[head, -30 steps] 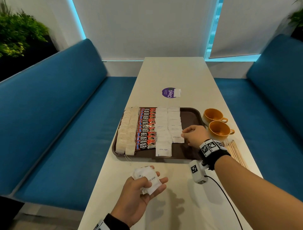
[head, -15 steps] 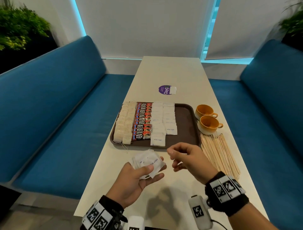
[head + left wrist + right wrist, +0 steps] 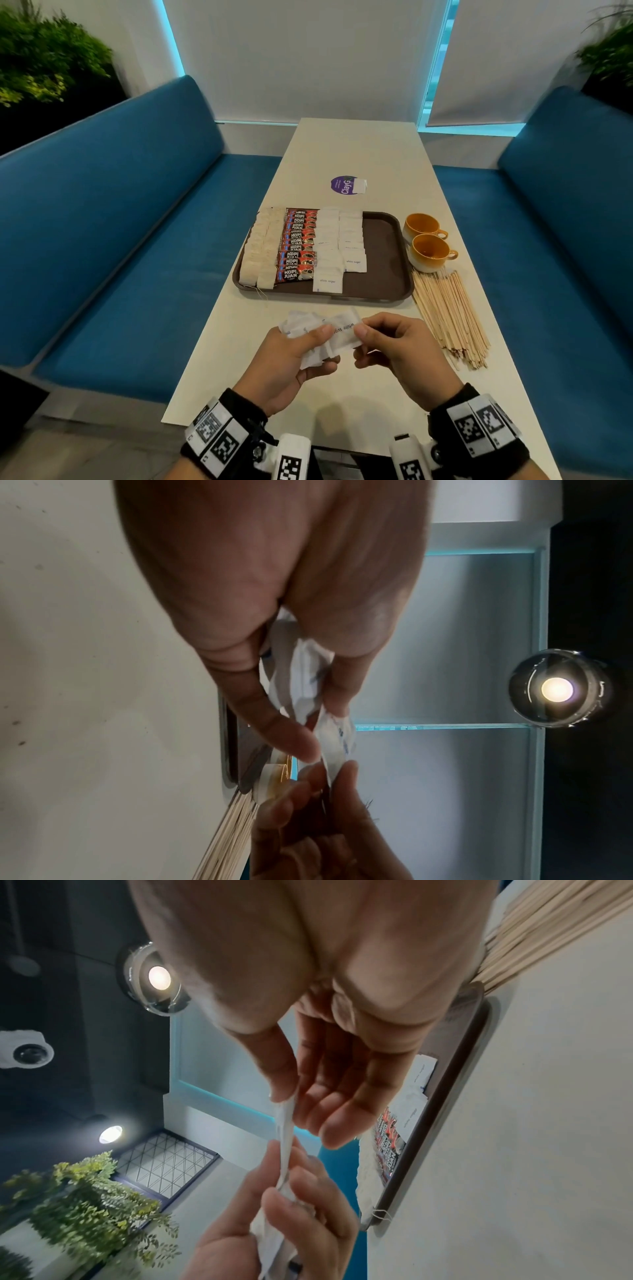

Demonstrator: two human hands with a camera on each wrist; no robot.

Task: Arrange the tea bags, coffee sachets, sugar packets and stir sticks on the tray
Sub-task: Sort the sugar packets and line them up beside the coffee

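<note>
Nearest to us, our left hand (image 3: pixel 291 356) grips a crumpled bunch of sugar packets (image 3: pixel 310 334) between thumb and curled fingers, & our right hand (image 3: pixel 397 353) pinches one packet (image 3: pixel 346 330) at its edge w/ thumb and forefinger while the left thumb is on that same packet; its print reads "white sug", the rest is covered by the right thumb. How many packets sit in the bunch we can't tell, they're folded over each other, and in the wrist views they show only as a thin blurred white strip between the fingertips. Both hands are above the near end of the white table (image 3: pixel 342 404), short of the tray. Just right of the hands lies a loose fan of wooden stir sticks (image 3: pixel 445 315) on the tabletop, beside the tray, not on it. The brown tray (image 3: pixel 383 260) comes next: at its left side two rows of tea bags (image 3: pixel 262 250), one string trailing over the near rim; then a row of red coffee sachets (image 3: pixel 298 246); then two rows of white sugar packets on the tray (image 3: pixel 339 250), the left row reaching nearer to us than the right. The tray's right part is bare. Right of it stand two orange cups (image 3: pixel 428 246), touching or nearly so. Farther on, a purple round sticker (image 3: pixel 344 185) w/ a small white slip at its edge; the small print is unreadable. Blue benches (image 3: pixel 102 222) flank the table, white blinds behind, plants in both upper corners, cut off by the frame.
</note>
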